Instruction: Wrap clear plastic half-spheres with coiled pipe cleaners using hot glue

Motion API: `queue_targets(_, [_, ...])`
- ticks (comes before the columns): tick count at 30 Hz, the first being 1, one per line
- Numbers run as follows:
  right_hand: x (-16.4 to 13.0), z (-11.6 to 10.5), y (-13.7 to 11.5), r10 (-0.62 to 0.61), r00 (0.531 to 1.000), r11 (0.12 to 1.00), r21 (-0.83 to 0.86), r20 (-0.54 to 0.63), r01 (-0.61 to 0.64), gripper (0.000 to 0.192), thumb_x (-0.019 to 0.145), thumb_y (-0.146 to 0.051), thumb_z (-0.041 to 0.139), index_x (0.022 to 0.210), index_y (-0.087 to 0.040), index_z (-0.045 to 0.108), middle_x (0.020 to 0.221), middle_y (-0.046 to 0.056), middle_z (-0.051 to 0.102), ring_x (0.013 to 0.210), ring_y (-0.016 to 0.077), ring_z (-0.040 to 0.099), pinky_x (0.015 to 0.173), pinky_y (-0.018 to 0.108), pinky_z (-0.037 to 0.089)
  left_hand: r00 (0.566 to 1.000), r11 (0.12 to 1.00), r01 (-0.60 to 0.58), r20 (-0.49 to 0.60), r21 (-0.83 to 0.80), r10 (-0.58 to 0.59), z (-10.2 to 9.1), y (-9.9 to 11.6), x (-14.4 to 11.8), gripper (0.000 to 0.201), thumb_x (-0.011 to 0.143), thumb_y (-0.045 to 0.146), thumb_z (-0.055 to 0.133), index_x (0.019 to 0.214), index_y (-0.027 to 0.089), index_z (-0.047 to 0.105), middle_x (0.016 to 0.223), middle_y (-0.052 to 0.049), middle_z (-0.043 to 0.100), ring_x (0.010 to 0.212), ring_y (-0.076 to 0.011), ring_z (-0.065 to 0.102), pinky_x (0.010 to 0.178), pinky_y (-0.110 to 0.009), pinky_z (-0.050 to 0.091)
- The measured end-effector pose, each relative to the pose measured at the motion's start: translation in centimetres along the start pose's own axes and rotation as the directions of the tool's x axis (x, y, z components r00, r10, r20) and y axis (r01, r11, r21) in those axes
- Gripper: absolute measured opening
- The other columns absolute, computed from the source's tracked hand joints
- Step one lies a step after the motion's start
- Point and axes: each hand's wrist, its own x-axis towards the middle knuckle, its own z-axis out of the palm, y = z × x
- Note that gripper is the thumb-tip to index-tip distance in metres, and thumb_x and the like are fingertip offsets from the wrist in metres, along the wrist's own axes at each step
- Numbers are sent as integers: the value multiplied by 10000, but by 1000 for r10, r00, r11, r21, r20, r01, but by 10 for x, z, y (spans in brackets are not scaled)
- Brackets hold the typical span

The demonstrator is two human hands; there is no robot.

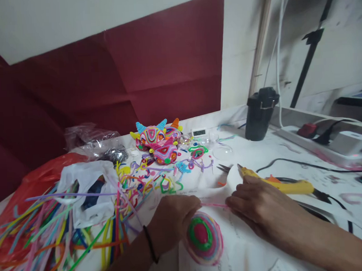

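A thin pink pipe cleaner (pixel 214 205) stretches between my two hands, just above a round piece coiled in colored rings (pixel 216 243). My left hand (pixel 176 213), with a black band at the wrist, pinches one end. It overlaps the upper left edge of the round piece; whether it also grips that piece is hidden. The other end runs into the closed fingers of my right hand (pixel 252 200). Written paper (pixel 188 261) lies under the round piece. Beyond my right hand are a yellow glue gun (pixel 294 187) and the blades of scissors (pixel 224 168).
Many loose pipe cleaners (pixel 45 229) and a white plastic bag (pixel 79 174) cover the left side. Horned, colorful craft heads (pixel 165 150) stand at the back among small pieces. A black tumbler (pixel 261 116) and a power strip (pixel 310 144) with cables occupy the right.
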Motion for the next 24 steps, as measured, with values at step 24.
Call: queue_targets(24, [-10,13,-4,51,995,989,142,-86,-38,271,898,-23,378,884,-164,609,635,20,601,549,174,531,550,301,348,982,999,-45,-185,-11,43,4,-5,-10,169,949,197,452,922,194,619,761,-6,705,673,-132,662,607,-217,494])
